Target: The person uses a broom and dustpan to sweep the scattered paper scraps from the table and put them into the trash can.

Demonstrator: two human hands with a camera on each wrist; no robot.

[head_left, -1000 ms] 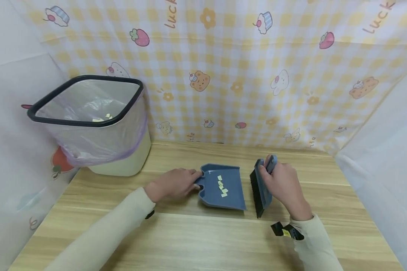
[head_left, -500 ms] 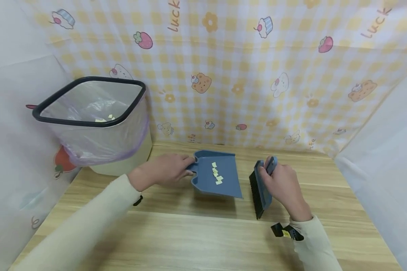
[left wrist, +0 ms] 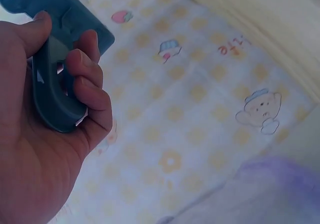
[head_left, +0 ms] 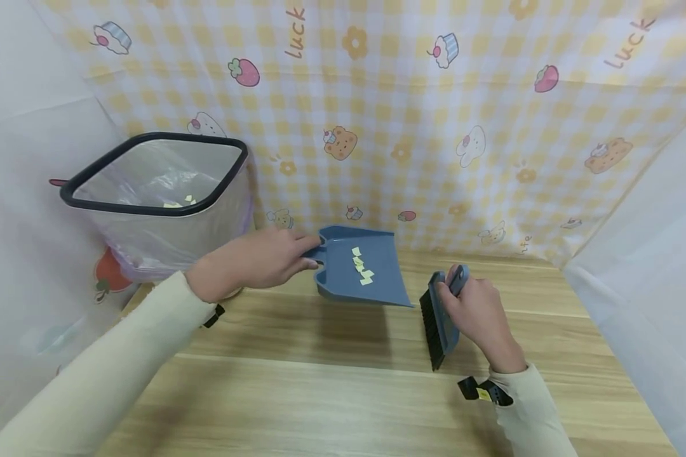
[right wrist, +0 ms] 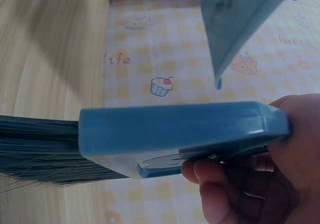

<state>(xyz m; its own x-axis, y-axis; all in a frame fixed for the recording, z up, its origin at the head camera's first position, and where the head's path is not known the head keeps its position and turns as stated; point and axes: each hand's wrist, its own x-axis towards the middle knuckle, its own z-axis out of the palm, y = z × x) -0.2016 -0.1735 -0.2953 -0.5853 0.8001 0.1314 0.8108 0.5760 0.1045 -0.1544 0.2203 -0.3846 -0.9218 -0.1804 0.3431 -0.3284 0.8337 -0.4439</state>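
Note:
My left hand (head_left: 260, 257) grips the handle of a blue dustpan (head_left: 343, 277), its fingers curled round the handle (left wrist: 47, 83) in the left wrist view. The pan hangs raised over the table, casting a shadow beneath it. Several small pale yellow paper pieces (head_left: 359, 261) lie in a line on the pan. My right hand (head_left: 480, 311) holds a blue hand brush (head_left: 447, 324) with black bristles (right wrist: 40, 149), standing on the table right of the pan. In the right wrist view the dustpan's underside (right wrist: 235, 23) shows above the brush.
A bin (head_left: 166, 238) with a black rim and a clear liner stands at the back left, with pale yellow pieces (head_left: 174, 204) inside. A checked curtain (head_left: 400, 114) hangs behind the wooden table (head_left: 320, 393). White sheets (head_left: 663, 279) close off both sides.
My left hand has lifted the dustpan off the table, moving up and slightly left toward the bin, with the paper pieces on it. The right hand and brush have stayed in place.

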